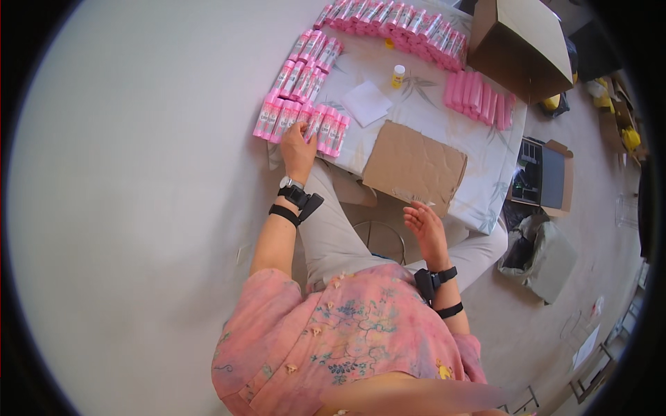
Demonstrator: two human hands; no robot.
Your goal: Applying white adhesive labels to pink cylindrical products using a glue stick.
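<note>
Small pink tubes with pale printed labels [276, 119] lie side by side in rows along the table's left edge. My left hand [300, 148] reaches into the nearest row, its fingers closed at one of the tubes; the fingertips partly cover it. A flat piece of brown cardboard [415, 161] rests at the table's near edge. Just off its near right corner I hold my right hand [424, 225] in the air, fingers stretched out and nothing in them. Both wrists wear black straps.
Stacked labelled tubes [399, 24] line the far edge, and plain pink tubes [480, 99] lie at the right. White paper [366, 103] and a small yellow bottle [397, 76] sit mid-table. A large cardboard box [522, 45] stands far right; a lined bin [538, 256] is on the floor.
</note>
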